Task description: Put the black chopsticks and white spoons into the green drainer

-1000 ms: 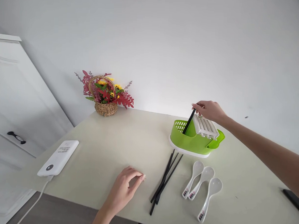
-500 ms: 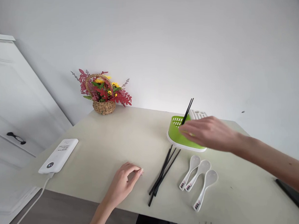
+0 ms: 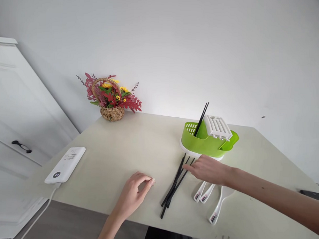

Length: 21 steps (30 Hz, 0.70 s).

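My right hand (image 3: 206, 169) is over the upper ends of the loose black chopsticks (image 3: 173, 188), index finger stretched out across them; its other fingers are partly hidden, and I see nothing held. Beneath that hand and forearm, several white spoons show mostly their handles (image 3: 216, 212), the bowls largely covered. Left of the chopsticks, my left hand (image 3: 136, 192) rests on the table, thumb and fingertip pressed together with nothing visible between them. A green cutlery holder (image 3: 200, 144) with a white slotted rack (image 3: 218, 126) stands behind; two black chopsticks (image 3: 201, 119) lean upright in its left compartment.
A woven basket of artificial flowers (image 3: 112, 113) stands against the wall at the back left. A white power bank (image 3: 65, 165) with a cable (image 3: 41, 213) lies near the table's left edge. A dark object (image 3: 311, 195) is at the right edge, and a white cabinet (image 3: 23, 111) stands left.
My right hand has moved down and toward me, from the cutlery holder to the loose chopsticks. Its forearm now covers the spoon bowls and the holder's rack is uncovered. My left hand stays put.
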Tool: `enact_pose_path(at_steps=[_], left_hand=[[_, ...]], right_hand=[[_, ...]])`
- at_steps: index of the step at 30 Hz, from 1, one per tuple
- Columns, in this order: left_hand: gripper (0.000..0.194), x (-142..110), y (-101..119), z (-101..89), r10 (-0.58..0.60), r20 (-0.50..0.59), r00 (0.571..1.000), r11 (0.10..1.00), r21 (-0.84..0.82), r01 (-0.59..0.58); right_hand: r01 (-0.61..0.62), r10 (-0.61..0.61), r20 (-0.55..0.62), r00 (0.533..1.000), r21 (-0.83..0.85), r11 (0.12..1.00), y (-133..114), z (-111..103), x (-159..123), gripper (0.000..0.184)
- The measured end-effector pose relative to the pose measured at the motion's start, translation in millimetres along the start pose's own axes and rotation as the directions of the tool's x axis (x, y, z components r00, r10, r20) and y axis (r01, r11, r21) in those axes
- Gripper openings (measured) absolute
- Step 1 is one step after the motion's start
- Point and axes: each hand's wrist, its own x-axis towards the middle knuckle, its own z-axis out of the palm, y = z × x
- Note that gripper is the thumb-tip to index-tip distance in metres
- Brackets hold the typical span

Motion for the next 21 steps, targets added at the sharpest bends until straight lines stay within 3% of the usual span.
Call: enact_pose_path(at_steps=[4, 11, 21], left_hand=[[0.031, -1.5, 0.4, 0.3, -0.009, -0.002, 1.000, 1.000, -0.006, 0.009], [0.029, -2.4, 1.7, 0.9, -0.045, -0.005, 0.999, 0.999, -0.018, 0.045], [0.032, -1.2, 1.0, 0.4, -0.015, 0.000, 1.000, 1.000, -0.012, 0.015]], right_hand=[[0.023, -0.021, 0.081, 0.996, -0.016, 1.000, 6.7, -1.3, 11.0, 0.038], [0.084, -0.085, 0.101, 0.991, 0.015, 0.996, 11.8, 9.3, 23.8, 0.024], [0.095, -0.100, 0.113, 0.988, 0.047, 0.994, 16.1, 11.2, 23.6, 0.022]])
